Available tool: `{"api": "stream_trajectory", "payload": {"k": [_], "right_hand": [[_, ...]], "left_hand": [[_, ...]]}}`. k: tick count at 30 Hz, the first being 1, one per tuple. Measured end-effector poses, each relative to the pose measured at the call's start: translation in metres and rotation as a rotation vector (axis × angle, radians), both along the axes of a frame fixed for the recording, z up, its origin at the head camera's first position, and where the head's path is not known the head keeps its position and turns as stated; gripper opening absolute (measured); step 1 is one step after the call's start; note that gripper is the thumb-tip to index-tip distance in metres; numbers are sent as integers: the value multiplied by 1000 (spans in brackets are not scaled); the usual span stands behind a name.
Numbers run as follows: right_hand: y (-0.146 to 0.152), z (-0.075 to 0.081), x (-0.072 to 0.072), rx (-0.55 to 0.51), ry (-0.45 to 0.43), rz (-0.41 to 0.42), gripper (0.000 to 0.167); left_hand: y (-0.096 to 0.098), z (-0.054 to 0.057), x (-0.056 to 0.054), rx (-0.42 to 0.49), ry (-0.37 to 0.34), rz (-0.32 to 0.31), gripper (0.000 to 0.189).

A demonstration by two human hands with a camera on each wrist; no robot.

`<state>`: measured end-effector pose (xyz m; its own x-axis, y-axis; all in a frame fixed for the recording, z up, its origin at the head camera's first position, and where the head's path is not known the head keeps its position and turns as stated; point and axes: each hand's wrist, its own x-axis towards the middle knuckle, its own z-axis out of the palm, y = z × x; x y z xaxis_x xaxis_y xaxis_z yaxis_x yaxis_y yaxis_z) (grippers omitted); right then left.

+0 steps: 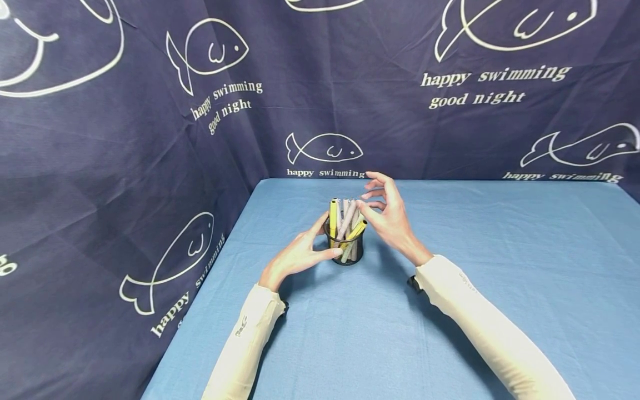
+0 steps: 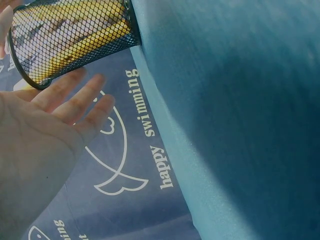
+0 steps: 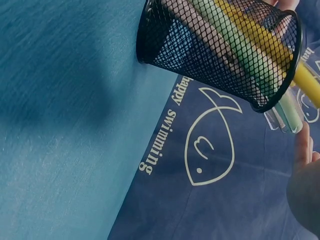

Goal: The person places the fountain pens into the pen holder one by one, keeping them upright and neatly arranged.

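Observation:
A black mesh pen holder [image 1: 353, 253] stands on the table, filled with several pens: yellow, pale green and greyish-pink ones with their ends above the rim. My left hand [image 1: 299, 254] holds the holder from its left side, thumb across the front and index finger by the rear rim. In the left wrist view the other fingers [image 2: 75, 102] extend loosely beside the mesh. My right hand [image 1: 391, 218] is at the pens' upper right, fingers spread and slightly bent. In the right wrist view a fingertip touches the end of a pale green pen [image 3: 290, 112]; a yellow pen [image 3: 306, 82] leans outward nearby.
A blue cloth covers the table [image 1: 475, 266], extending far to the right of the holder. Dark blue curtains [image 1: 400, 128] with white fish drawings and lettering hang behind and along the left edge.

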<state>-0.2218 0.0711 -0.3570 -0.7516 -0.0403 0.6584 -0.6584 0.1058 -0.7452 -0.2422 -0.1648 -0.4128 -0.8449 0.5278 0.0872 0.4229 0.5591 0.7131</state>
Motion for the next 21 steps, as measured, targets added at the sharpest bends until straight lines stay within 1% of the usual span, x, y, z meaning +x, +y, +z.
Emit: {"api": "stream_trajectory", "payload": {"k": [3, 9, 15, 21], "right_hand": [[2, 2, 1, -1, 10, -4, 56], [5, 2, 3, -10, 0, -16, 55], [10, 0, 4, -34, -4, -20, 55], [16, -3, 7, -46, -27, -32, 55]], "left_hand": [[0, 0, 0, 2, 8, 0, 97], [0, 0, 0, 4, 15, -1, 98], [0, -1, -1, 5, 13, 3, 98], [0, -1, -2, -2, 4, 3, 100]]}}
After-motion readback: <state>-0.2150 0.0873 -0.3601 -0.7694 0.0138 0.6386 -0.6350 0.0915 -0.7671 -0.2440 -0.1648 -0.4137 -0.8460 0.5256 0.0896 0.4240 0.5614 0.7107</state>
